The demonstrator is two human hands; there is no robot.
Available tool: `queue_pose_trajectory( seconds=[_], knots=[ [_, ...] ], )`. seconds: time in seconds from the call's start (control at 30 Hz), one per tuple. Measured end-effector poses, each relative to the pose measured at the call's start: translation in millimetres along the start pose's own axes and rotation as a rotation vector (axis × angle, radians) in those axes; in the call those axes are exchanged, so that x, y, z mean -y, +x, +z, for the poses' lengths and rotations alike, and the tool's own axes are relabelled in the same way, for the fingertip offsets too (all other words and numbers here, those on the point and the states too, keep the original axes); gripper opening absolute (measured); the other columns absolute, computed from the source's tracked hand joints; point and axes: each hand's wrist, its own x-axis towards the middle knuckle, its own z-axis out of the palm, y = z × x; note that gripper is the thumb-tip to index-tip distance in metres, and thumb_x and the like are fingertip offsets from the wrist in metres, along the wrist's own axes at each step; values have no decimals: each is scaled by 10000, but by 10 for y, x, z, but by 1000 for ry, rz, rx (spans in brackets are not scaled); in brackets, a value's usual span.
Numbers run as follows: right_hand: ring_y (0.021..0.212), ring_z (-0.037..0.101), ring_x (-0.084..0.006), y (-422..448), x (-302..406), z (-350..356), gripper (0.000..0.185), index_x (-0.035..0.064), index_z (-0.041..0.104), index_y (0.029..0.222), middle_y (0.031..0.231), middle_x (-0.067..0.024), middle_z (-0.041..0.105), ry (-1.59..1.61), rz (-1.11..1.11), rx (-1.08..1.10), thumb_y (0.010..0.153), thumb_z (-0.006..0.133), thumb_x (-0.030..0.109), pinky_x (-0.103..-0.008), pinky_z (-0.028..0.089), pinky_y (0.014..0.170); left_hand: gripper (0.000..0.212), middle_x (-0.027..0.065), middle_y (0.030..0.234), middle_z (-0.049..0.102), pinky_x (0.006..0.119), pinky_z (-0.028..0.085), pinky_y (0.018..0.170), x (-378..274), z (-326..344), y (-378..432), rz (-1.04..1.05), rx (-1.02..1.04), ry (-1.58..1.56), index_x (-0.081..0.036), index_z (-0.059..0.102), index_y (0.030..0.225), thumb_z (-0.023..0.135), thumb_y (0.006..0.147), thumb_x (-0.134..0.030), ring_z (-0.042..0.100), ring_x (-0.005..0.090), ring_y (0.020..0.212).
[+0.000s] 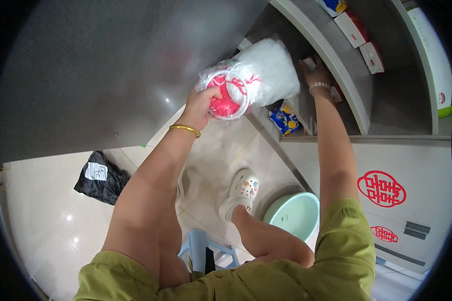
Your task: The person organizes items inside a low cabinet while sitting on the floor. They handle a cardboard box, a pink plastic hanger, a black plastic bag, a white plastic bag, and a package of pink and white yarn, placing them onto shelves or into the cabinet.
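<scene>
My left hand grips a clear plastic bag that holds a white ring and red-and-white material, with the thumb over the ring. Against this bag lies a bulky white plastic-wrapped bundle; whether the two are one package I cannot tell. My right hand, with a beaded bracelet at the wrist, reaches into a dark shelf compartment. Its fingers are around a small white item, partly in shadow. A red-and-white box sits in the same compartment beside my right wrist.
Curved shelving holds more red-and-white boxes. A blue-and-yellow packet lies in a low compartment. A large grey panel stands at left. On the floor are a black bag, a pale green basin and a blue stool.
</scene>
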Motion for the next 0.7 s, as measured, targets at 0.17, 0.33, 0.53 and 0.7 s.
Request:
queue_pose_trajectory(
  seconds=[0.17,0.33,0.53,0.7],
  knots=[
    [1156,337,-420,-832,83,67,639,105,496,1169,1240,-253,405,54,-115,-369,689,643,501,-500,288,945,317,70,830,572,315,479,559,9,20,-44,4,-43,-34,-36,548,939,559,622,-29,581,184,715],
    [1125,368,-419,-1095,205,-56,745,83,430,1186,1200,-291,387,117,48,-384,609,710,461,-486,344,885,331,102,889,562,374,505,647,11,-41,-97,-44,-101,-96,-10,542,945,560,615,-23,586,236,782],
    [1116,403,-424,-784,356,-211,831,-10,386,1170,1156,-283,427,181,350,-240,571,722,457,-453,339,924,380,110,935,550,405,503,682,66,-110,-53,-50,-64,-104,-12,526,984,561,605,-22,577,254,835],
    [1094,449,-379,-1074,274,-248,779,-57,369,1181,1152,-300,454,273,260,-262,612,679,376,-372,359,915,396,109,934,549,419,502,674,54,-72,-39,-81,-71,-120,-30,520,996,562,603,-18,573,256,848]
  ],
)
